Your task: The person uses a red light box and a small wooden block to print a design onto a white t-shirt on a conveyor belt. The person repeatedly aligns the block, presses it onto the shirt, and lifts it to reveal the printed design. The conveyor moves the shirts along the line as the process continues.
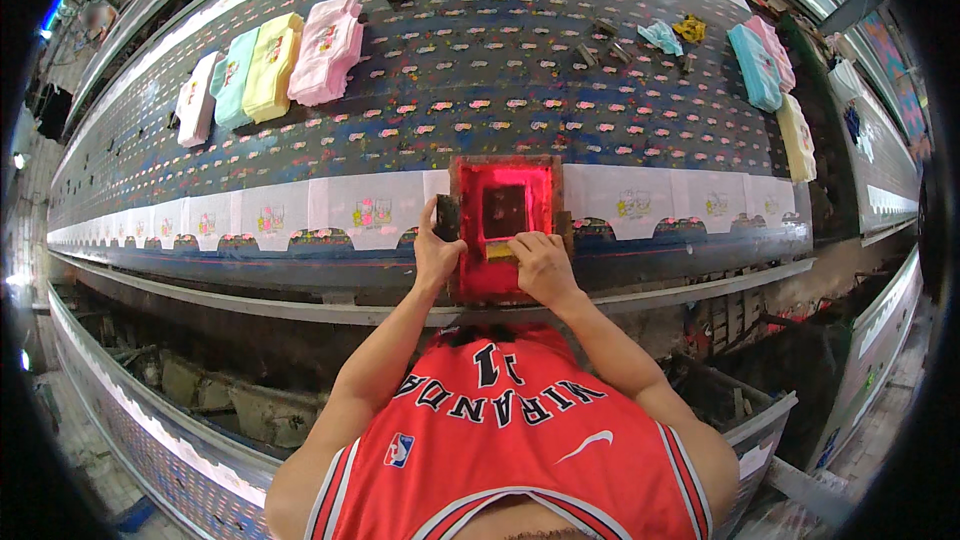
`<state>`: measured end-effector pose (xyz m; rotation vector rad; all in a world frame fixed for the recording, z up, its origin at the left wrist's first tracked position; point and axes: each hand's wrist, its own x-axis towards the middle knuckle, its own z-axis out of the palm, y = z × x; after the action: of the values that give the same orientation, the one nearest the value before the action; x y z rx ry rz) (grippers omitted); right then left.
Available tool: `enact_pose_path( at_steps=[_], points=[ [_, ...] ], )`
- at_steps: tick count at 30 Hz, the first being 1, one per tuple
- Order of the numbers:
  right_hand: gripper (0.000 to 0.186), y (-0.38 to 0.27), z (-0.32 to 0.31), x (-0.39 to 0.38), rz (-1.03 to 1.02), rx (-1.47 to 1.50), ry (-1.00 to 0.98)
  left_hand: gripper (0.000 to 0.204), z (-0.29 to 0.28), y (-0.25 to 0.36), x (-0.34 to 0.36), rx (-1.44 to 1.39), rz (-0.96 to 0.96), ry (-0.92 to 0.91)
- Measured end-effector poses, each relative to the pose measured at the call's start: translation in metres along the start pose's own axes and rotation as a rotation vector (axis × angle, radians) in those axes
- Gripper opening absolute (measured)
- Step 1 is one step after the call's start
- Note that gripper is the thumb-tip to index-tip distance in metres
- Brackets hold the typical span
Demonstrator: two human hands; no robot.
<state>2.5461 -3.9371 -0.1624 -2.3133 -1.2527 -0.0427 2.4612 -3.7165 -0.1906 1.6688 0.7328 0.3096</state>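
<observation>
A screen-printing frame point(508, 162) with a wooden rim and bright red ink inside lies across the row of white fabric pieces point(325, 205). My right hand point(546, 266) is closed on a yellow squeegee point(498, 251) inside the frame, just below a dark square window point(504, 210) in the mesh. At the frame's left side my left hand point(437, 258) is closed round a dark block point(447, 216). Whether that block is fixed to the frame I cannot tell. Small cartoon prints show on the white pieces to both sides.
Folded fabric stacks, white point(199, 100), teal point(233, 80), yellow point(271, 65) and pink point(325, 50), lie at the far left of the long dark table point(420, 130). More stacks point(754, 67) sit at the right end. Crumpled cloths point(660, 37) and dark blocks point(603, 40) lie farther back. A metal rail point(250, 305) runs along the near edge.
</observation>
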Motion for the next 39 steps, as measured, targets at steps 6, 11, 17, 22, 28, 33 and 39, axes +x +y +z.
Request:
enact_pose_path(
  at_steps=[6, 11, 17, 22, 28, 33, 39],
  points=[
    [0.033, -0.004, -0.001, -0.004, 0.013, -0.016, -0.006, 0.104, -0.002, 0.005, 0.000, -0.067, -0.092, -0.021],
    [0.030, -0.008, 0.001, -0.002, 0.017, -0.050, 0.034, 0.109, -0.003, -0.002, 0.004, -0.082, -0.074, -0.039],
    [0.031, -0.017, -0.013, -0.014, 0.006, -0.066, 0.016, 0.108, -0.005, 0.003, 0.001, -0.095, -0.069, -0.053],
    [0.028, 0.002, 0.013, 0.010, -0.035, -0.167, 0.123, 0.107, -0.004, -0.010, 0.005, -0.045, 0.014, -0.023],
    [0.021, 0.034, -0.001, 0.102, 0.049, -0.065, 0.101, 0.105, -0.007, 0.003, 0.004, 0.016, -0.045, -0.042],
    [0.019, 0.035, 0.010, 0.089, 0.078, -0.125, 0.073, 0.104, -0.003, 0.000, 0.002, -0.004, -0.010, -0.025],
    [0.028, -0.004, 0.007, -0.002, 0.006, -0.117, 0.068, 0.104, 0.002, -0.006, 0.000, 0.012, 0.004, -0.023]
  ],
)
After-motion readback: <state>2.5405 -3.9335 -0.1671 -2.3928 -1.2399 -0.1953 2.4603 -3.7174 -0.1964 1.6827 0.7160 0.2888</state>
